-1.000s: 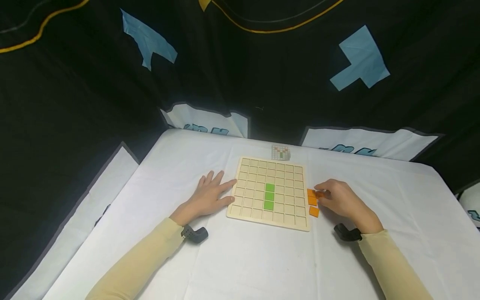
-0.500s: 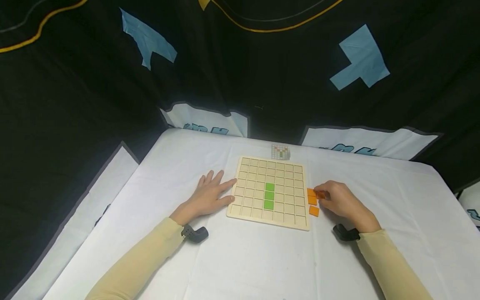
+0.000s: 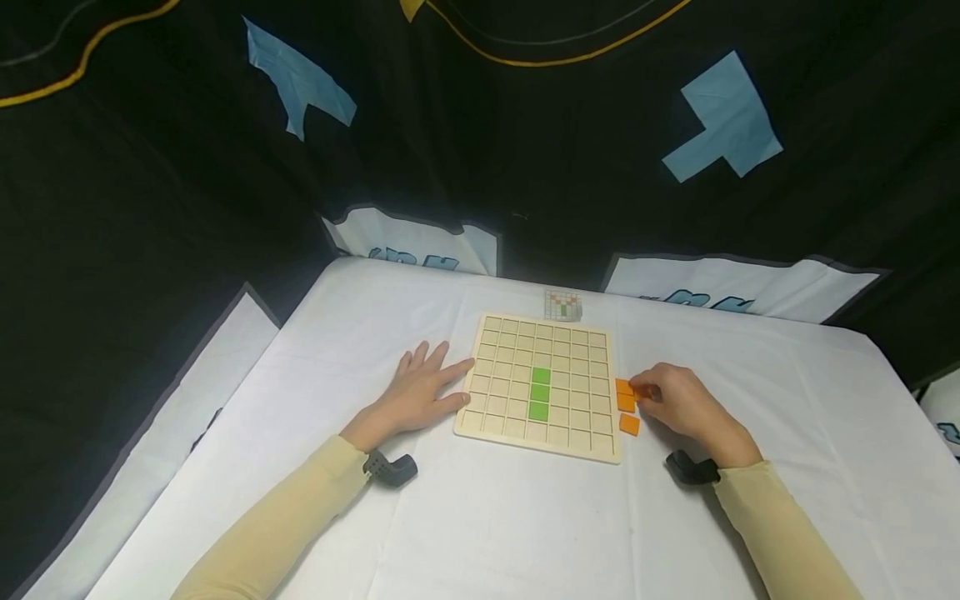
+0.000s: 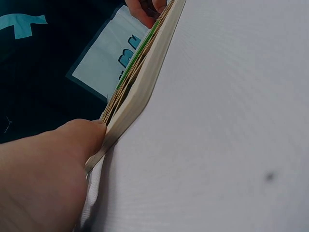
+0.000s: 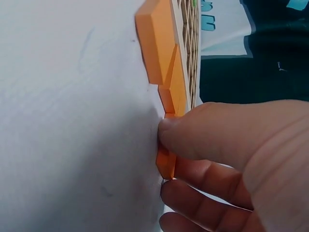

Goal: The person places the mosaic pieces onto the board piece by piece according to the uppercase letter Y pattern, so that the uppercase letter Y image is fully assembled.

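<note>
Right hand (image 3: 678, 404), right of centre, pinches an orange tile (image 5: 166, 163); edges-only grip advisable. Left hand (image 3: 416, 393), centre-left, spread wide, touches grid board (image 3: 579, 382); light bracing should prevent slipping.

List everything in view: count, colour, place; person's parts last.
Cloth: 1, white, filling the foreground
Board: 1, pale wood, on the cloth
Set tiles: 3, green, on the board
Loose tiles: 4 visible, orange, right of the board
Patterned piece: 1, pale, beyond the board
Backdrop: 1, black, yellow-lined, beyond the cloth
Shapes: 2, light blue, on the backdrop
Printed panels: several, white, low on the backdrop
Wrist devices: 2, dark, on wrists
Sleeves: 2, pale yellow, on both arms
Left grip: 1, bare, touching the board's left edge
Right grip: 1, bare, pinching a loose tile
</note>
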Motion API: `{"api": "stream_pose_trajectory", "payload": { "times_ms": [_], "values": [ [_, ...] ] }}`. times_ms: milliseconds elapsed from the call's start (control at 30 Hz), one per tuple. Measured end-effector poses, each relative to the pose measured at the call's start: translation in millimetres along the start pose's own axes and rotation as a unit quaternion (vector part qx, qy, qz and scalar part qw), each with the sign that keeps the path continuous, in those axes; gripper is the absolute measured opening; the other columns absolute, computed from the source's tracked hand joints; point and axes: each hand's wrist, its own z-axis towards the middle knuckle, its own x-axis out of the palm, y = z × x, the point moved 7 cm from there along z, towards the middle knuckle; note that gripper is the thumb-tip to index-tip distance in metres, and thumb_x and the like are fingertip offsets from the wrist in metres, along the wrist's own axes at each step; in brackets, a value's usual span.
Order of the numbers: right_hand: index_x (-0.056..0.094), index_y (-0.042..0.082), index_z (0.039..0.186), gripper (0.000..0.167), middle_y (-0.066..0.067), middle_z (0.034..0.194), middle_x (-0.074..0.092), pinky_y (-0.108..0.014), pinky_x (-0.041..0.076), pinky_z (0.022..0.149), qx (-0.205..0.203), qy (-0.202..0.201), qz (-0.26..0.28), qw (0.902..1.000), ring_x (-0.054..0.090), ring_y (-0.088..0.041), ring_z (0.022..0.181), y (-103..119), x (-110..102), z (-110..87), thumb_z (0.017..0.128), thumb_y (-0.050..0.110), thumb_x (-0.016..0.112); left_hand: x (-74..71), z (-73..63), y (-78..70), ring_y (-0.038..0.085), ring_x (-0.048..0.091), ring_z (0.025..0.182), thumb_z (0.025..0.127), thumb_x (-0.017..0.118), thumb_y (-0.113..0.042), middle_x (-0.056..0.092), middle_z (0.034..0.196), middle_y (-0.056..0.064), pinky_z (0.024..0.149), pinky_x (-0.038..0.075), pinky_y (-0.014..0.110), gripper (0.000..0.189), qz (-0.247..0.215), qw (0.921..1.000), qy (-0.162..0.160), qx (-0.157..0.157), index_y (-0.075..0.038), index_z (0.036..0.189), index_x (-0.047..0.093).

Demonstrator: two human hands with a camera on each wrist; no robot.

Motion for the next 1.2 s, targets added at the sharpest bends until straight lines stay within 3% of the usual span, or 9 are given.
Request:
{"api": "stream_pose_trajectory", "payload": {
  "times_ms": [967, 1200],
  "values": [
    [0.075, -0.005, 0.113, 0.029, -0.014, 0.096, 0.071, -0.038, 0.055, 0.074, 0.018, -0.002, -0.013, 0.9998, 0.055, -0.021, 0.078, 4.1, 3.4, 0.6, 0.084, -0.003, 0.074, -1.2, -1.8, -0.1, 0.056, 0.009, 0.154, 0.101, 0.054, -0.048, 0.021, 0.167, 0.027, 0.122, 0.009, 0.073, 0.062, 0.002, 1.0000, 0.001, -0.005, -0.023, 0.157, 0.042],
    [0.075, -0.005, 0.112, 0.029, -0.013, 0.094, 0.071, -0.036, 0.053, 0.073, 0.006, -0.004, -0.014, 0.9999, 0.055, -0.020, 0.078, 4.2, 1.7, -1.4, 0.083, -0.003, 0.074, -1.2, -2.0, -1.7, 0.057, 0.010, 0.154, 0.101, 0.054, -0.047, 0.022, 0.167, 0.028, 0.122, 0.009, 0.073, 0.062, -0.001, 1.0000, -0.003, 0.002, -0.022, 0.157, 0.043]
  ]
}}
